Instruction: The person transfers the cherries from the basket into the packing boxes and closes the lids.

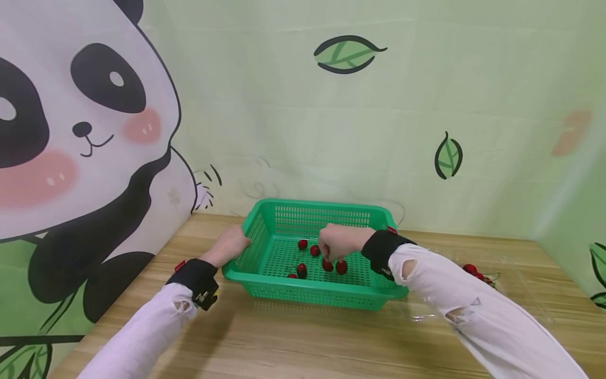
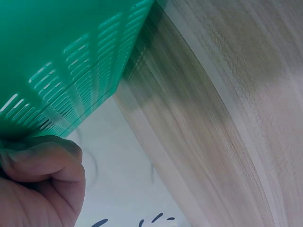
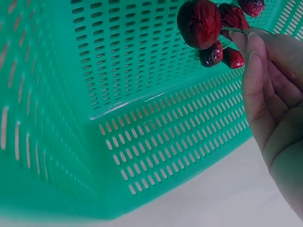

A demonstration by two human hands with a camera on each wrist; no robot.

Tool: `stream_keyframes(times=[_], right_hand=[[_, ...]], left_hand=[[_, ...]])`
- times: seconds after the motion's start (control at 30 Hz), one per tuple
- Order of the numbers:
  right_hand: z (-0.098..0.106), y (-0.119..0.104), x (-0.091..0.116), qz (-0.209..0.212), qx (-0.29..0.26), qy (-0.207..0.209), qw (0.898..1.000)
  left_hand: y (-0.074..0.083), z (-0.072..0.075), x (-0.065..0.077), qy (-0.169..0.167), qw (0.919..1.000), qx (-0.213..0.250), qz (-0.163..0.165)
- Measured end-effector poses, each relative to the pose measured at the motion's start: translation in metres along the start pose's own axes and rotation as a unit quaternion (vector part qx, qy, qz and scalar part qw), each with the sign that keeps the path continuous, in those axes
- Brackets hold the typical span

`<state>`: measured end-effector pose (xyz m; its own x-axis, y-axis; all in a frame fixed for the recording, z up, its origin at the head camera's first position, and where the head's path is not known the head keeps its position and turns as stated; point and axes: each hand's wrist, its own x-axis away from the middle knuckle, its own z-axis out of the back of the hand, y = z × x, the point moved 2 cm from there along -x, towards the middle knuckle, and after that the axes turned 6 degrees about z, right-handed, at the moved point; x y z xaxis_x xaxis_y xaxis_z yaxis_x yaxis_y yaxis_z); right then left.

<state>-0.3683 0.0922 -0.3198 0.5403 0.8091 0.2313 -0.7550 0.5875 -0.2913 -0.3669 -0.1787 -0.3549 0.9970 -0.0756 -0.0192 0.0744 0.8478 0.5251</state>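
A green slotted plastic basket [image 1: 312, 287] sits on the table. My left hand [image 1: 230, 245] grips its left rim; in the left wrist view the fingers [image 2: 52, 163] are curled at the basket's edge. Over the basket's inside, my right hand [image 1: 335, 241] pinches a thin stem between thumb and fingertips. In the right wrist view, a dark red, wrinkled cherry [image 3: 200, 24] is at that stem, close to the fingertips. Several more cherries [image 1: 301, 270] lie on the basket floor, left of and below the right hand.
On the right, partly behind the right sleeve, a clear plastic container [image 1: 516, 287] holds several red cherries [image 1: 470, 268] with stems. The wood-patterned table [image 1: 265, 342] meets a printed panda-and-leaf backdrop [image 1: 293, 131] behind the basket and at both sides.
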Motion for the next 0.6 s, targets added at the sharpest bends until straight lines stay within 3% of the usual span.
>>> stream_keyframes(times=[0.27,0.6], right_hand=[[0.008,0.001,0.006,0.004,-0.008,0.008,1.000],[0.017,0.002,0.012,-0.006,-0.007,0.018,1.000]], left_hand=[[-0.001,-0.001,-0.001,0.000,1.0000,0.002,-0.009],[0.000,-0.001,-0.001,-0.006,1.0000,0.007,0.002]])
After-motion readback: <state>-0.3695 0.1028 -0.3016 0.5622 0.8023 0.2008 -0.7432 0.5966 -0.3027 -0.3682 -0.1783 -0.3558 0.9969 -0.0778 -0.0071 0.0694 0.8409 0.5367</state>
